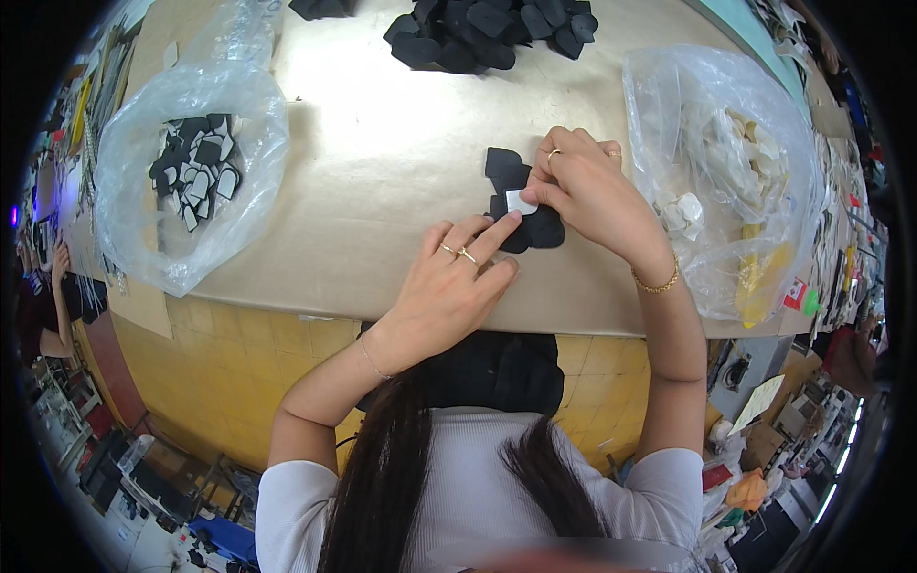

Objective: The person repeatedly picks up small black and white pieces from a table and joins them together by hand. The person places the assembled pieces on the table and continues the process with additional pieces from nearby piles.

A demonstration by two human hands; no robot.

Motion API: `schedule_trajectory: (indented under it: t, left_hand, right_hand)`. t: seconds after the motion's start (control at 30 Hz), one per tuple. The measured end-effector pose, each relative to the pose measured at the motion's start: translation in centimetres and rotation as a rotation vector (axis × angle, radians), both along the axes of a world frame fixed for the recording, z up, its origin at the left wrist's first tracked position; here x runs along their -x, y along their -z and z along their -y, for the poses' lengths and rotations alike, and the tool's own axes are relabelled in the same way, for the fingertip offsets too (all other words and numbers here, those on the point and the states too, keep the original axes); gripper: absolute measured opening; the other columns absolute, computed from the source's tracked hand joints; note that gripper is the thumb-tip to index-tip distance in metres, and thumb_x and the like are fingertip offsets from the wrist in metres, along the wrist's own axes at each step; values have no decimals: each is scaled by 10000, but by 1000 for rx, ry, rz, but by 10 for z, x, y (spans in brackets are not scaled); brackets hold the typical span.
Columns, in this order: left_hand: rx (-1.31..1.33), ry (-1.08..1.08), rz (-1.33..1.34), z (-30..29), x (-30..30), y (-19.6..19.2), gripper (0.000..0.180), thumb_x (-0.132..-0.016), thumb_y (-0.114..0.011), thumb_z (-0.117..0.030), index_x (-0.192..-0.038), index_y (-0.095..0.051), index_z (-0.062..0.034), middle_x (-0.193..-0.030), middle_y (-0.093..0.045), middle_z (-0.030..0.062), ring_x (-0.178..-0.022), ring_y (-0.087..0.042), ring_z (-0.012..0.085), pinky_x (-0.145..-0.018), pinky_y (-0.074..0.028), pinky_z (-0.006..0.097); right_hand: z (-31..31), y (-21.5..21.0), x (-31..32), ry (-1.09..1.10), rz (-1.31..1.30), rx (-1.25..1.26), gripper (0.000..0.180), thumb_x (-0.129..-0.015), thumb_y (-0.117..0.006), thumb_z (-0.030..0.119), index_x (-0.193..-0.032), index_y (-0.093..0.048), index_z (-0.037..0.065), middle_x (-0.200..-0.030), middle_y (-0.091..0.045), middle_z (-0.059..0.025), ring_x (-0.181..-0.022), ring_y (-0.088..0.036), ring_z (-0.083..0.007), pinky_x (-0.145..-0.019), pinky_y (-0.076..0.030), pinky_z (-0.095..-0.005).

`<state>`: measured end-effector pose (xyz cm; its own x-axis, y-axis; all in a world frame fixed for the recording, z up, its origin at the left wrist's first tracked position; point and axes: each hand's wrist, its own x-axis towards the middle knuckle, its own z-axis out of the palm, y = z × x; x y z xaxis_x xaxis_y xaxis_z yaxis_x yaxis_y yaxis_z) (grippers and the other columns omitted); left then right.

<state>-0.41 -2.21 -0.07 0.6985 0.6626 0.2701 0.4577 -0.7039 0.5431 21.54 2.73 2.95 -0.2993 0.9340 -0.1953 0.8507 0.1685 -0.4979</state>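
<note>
A flat black cut piece (535, 227) lies on the tan tabletop (382, 143) near its front edge, overlapping another black piece (503, 167) behind it. A small white patch (521, 201) sits on the black piece. My right hand (585, 183) pinches the white patch with fingertips. My left hand (449, 282) rests beside it, its index fingertip pressing on the black piece just left of the patch. Both hands wear rings.
A clear plastic bag (181, 162) of black-and-white pieces lies at the left. Another clear bag (735, 172) with white and cream pieces lies at the right. A pile of black pieces (492, 33) sits at the far edge. A person sits at far left (48, 306).
</note>
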Motion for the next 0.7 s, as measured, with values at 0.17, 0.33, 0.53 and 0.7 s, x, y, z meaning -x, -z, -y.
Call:
schedule_trajectory:
  t: [0.17, 0.33, 0.53, 0.7]
  left_hand:
    - [7, 2, -26, 0, -1, 0, 162, -806, -778, -127, -887, -648, -77, -1418, -556, 112, -1189, -535, 302, -960, -418, 439]
    - [14, -12, -54, -1, -3, -2, 155, -811, -768, -117, -899, -647, -76, -1397, -570, 115, -1181, -541, 305, -967, -422, 436]
    - [30, -36, -66, 0, -6, -3, 144, -810, -740, -101, -906, -638, -69, -1368, -586, 123, -1173, -548, 312, -982, -424, 435]
    - [78, -38, 63, -1, -4, 0, 136, -833, -720, -115, -936, -645, -67, -1348, -593, 121, -1174, -544, 308, -979, -418, 439]
  right_hand:
    - [-1, 0, 1, -16, 5, -28, 179, -853, -733, 191, -723, -696, 73, -945, -619, -57, -998, -565, -261, -925, -332, -452]
    - [4, 0, 5, 1, 61, -86, 151, -832, -758, 201, -784, -696, 73, -979, -606, -62, -1018, -554, -275, -936, -358, -477]
    - [10, 2, 0, 267, 92, -230, 217, -793, -798, 198, -928, -672, 83, -1035, -585, -54, -1022, -541, -279, -921, -382, -492]
    - [30, 7, -1, 235, -169, -228, 253, -800, -807, 191, -996, -682, 91, -1011, -567, -43, -993, -547, -236, -904, -346, -383]
